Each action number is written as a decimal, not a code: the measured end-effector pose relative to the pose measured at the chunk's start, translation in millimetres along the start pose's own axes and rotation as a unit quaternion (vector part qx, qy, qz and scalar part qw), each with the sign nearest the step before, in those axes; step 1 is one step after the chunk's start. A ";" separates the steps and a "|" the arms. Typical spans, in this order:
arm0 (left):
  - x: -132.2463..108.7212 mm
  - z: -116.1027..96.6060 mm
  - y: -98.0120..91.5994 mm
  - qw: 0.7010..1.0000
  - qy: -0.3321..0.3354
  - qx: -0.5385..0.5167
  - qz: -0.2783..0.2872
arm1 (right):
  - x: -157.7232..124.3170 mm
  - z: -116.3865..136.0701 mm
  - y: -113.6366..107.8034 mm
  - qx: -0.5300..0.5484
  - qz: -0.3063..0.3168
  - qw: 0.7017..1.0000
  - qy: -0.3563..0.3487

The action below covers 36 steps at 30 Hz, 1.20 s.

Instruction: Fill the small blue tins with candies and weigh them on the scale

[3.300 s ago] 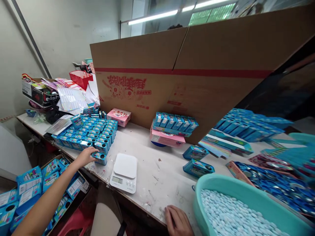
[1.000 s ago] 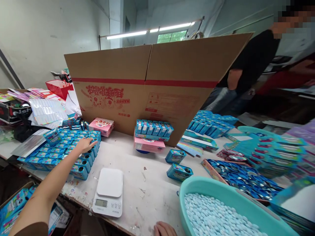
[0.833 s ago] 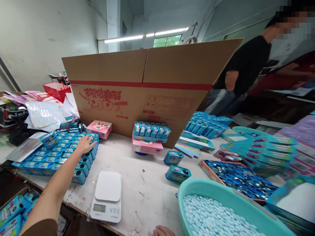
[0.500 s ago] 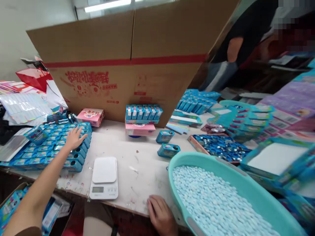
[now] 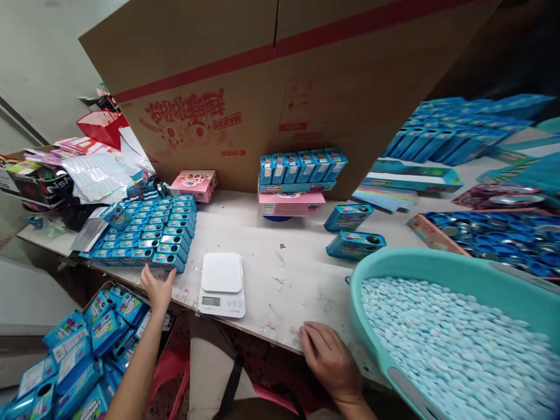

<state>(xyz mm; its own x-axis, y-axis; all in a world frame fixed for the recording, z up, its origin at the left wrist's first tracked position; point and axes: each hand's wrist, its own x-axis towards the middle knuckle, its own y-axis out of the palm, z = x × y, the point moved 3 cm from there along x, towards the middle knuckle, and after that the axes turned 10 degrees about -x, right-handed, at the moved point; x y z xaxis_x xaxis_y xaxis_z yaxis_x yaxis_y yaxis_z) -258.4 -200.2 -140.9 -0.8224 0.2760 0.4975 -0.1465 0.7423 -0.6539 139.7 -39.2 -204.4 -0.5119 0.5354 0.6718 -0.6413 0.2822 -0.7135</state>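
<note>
My left hand (image 5: 158, 289), thumb and fingers apart, is at the near right corner of a block of blue tins (image 5: 153, 233) standing in rows. The fingertips meet the front tins, with none lifted. Dark round openings show on top of the right-hand tins. My right hand (image 5: 332, 361) rests loosely on the table's front edge, fingers slightly bent, with nothing visible in it. Between the hands lies a white digital scale (image 5: 222, 273) with a bare plate. To the right, a teal tub (image 5: 394, 256) holds many pale blue candies (image 5: 450, 338).
Two blue tins (image 5: 355, 245) stand by the tub. A row of tins (image 5: 301, 166) sits on a pink box (image 5: 291, 204) before a large cardboard box (image 5: 262, 111). A carton of tins (image 5: 87, 350) is below left. A tray of blue lids (image 5: 503, 233) lies right.
My left hand has come back from the top of the tin block to its near edge. My right hand still rests on the table edge. The view has shifted left and down.
</note>
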 end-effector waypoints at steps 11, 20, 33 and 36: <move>-41.5 -82.6 -8.4 0.975 0.189 -0.113 -0.012 | 35.2 11.2 -18.6 0.032 0.038 0.997 0.063; -76.4 -274.4 77.1 0.857 0.403 -0.214 0.241 | 64.2 -35.5 -153.0 0.006 -0.037 0.999 -0.011; -124.6 -419.4 205.8 0.790 0.388 -0.127 0.457 | 5.3 -143.5 -191.8 -0.107 0.017 0.987 0.118; -118.3 -393.9 188.1 0.813 0.352 -0.122 0.448 | 1.5 -140.5 -193.5 -0.089 0.000 0.986 0.139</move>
<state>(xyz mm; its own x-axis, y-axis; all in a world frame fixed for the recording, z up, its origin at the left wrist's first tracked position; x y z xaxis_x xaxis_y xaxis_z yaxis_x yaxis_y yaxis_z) 27.9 147.3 -98.1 -0.0092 0.9897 0.1432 0.5210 0.1269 -0.8441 343.2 18.8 -93.3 -0.3199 0.7257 0.6091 -0.5179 0.4044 -0.7538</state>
